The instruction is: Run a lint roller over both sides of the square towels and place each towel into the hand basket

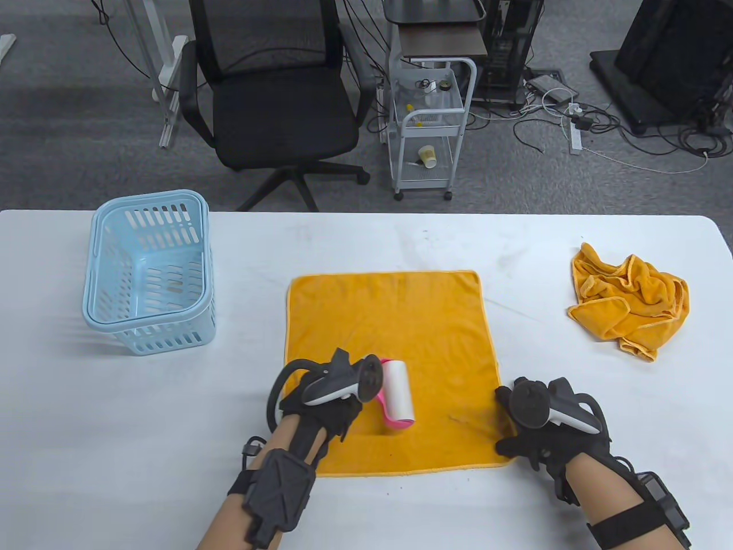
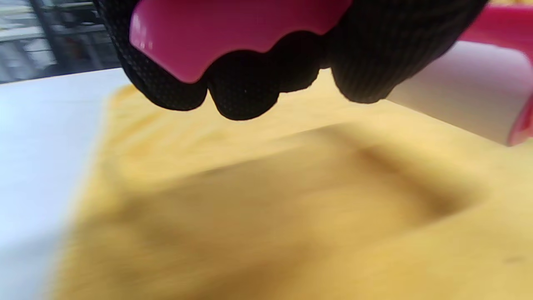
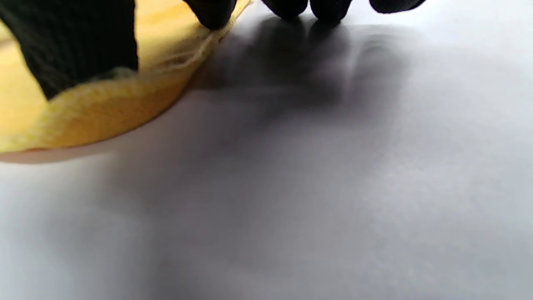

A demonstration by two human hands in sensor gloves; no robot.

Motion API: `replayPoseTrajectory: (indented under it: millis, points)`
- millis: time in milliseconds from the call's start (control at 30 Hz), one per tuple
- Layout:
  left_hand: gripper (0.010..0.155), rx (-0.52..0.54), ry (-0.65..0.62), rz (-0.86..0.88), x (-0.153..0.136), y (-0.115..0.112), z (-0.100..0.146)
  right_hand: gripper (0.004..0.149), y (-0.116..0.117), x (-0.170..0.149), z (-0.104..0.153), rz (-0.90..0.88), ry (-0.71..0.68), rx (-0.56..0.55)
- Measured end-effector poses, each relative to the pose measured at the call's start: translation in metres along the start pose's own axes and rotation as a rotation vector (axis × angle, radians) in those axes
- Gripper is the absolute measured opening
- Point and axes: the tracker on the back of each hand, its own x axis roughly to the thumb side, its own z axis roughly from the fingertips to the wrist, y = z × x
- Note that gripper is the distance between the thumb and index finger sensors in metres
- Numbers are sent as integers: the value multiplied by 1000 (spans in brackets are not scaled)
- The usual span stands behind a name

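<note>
Item, rolling: we are gripping the lint roller (image 1: 397,401) in the left hand (image 1: 320,401), right hand (image 1: 538,427) flat, pinning the spread towel (image 1: 389,326) corner; keep strokes overlapping.

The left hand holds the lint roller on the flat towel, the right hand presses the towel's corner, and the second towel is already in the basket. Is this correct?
Not quite. The table view shows the second towel lying crumpled on the table, far right; the basket holds no towel. The left hand, lint roller, flat towel and right hand are as you say.

Two towels (image 1: 389,344) (image 1: 630,303) — one roller (image 1: 397,395) — one basket (image 1: 149,275).
</note>
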Motion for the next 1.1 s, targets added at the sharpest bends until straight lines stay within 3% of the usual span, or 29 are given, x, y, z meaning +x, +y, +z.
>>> replayPoseTrajectory:
  millis: [133, 300, 667, 833, 1000, 1100]
  points:
    - [58, -23, -91, -32, 37, -11, -14, 96, 0, 0, 0, -2, 1, -1]
    - [55, -51, -53, -184, 32, -24, -11, 96, 0, 0, 0, -2, 1, -1]
    - [47, -126, 275, -271, -90, -52, 42, 96, 0, 0, 0, -6, 10, -3]
    - [46, -140, 364, -309, -124, -59, 62, 96, 0, 0, 0, -11, 14, -3]
    - [47, -112, 330, -163, -148, -66, 76, 96, 0, -1, 1, -15, 15, -2]
    - [51, -20, 354, 51, -171, -70, 87, 96, 1, -1, 1, -19, 15, -2]
